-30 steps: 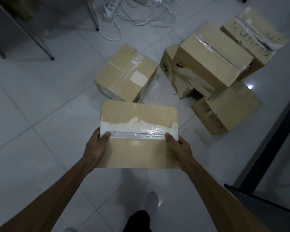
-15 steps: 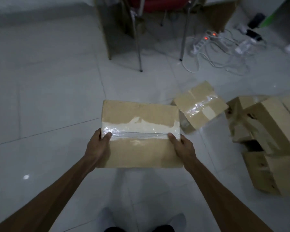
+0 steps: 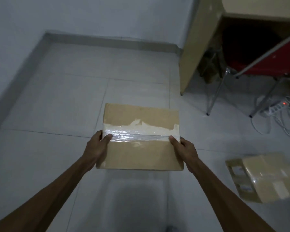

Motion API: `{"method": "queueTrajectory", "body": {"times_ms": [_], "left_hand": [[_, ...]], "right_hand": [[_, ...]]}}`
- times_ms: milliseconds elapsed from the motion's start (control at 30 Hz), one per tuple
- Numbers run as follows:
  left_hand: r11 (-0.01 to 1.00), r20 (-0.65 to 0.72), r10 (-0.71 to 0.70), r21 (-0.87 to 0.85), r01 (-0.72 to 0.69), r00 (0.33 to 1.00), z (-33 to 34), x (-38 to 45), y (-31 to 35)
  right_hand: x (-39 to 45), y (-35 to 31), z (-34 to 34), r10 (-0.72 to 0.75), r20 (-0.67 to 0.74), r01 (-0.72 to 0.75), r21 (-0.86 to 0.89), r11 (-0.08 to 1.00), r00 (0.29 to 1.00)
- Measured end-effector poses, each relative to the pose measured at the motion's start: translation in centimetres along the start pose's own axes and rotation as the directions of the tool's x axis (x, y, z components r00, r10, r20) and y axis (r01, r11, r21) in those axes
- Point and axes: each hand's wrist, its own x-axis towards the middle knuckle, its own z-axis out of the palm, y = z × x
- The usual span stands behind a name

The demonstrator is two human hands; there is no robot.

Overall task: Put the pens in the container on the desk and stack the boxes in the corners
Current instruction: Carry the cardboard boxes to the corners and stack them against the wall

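Note:
I hold a flat cardboard box (image 3: 141, 153) sealed with clear tape in front of me, above the white tiled floor. My left hand (image 3: 95, 146) grips its left edge with the thumb on the tape. My right hand (image 3: 185, 148) grips its right edge the same way. Another taped cardboard box (image 3: 261, 180) lies on the floor at the lower right. Ahead, two white walls meet in a room corner (image 3: 45, 33). No pens or container are in view.
A wooden desk side panel (image 3: 197, 41) stands at the upper right. A red chair (image 3: 264, 64) with metal legs is under the desk. A white power strip (image 3: 278, 108) with red lights and cables lies on the floor at the right edge.
My view has swung left while I carry the box. The pile of boxes has left the frame, one box remains at the lower right, and the wall corner has come into view.

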Motion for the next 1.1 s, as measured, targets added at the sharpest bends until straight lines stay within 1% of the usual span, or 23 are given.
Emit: {"method": "queueTrajectory", "body": {"times_ms": [133,300,433,600,767,833,1033,1100], "left_hand": [[1.0,-0.057,0.002,-0.027,-0.003,0.998,-5.9,3.4,0.8],[0.997,-0.115,-0.034,-0.076,0.026,0.993,-12.2,8.9,3.1],[0.996,-0.149,-0.034,-0.089,0.021,0.988,-16.8,15.0,6.1],[0.99,-0.18,-0.071,-0.13,0.048,0.981,-22.6,21.9,9.1],[0.988,-0.222,-0.092,-0.143,0.061,0.971,-28.4,29.4,11.4],[0.991,-0.234,-0.076,-0.125,0.048,0.969,-29.8,31.2,11.9],[0.997,-0.235,-0.031,-0.074,0.014,0.972,-38.5,42.4,12.8],[0.997,-0.235,-0.048,-0.077,0.03,0.971,-41.3,46.4,12.7]], "right_hand": [[2.6,-5.9,4.6,-0.044,0.077,0.048,-0.05,0.998,0.996],[6.8,-14.2,9.7,-0.099,0.146,0.112,-0.085,0.99,0.984],[11.3,-21.1,13.9,-0.131,0.194,0.149,-0.084,0.985,0.972],[16.5,-29.0,19.0,-0.153,0.244,0.18,-0.092,0.979,0.958],[21.6,-37.2,25.1,-0.161,0.281,0.203,-0.125,0.971,0.946],[22.5,-39.4,26.6,-0.16,0.277,0.204,-0.138,0.969,0.947],[28.2,-48.8,36.2,-0.172,0.292,0.223,-0.151,0.963,0.941],[30.2,-51.5,39.5,-0.18,0.27,0.23,-0.167,0.959,0.946]]}}
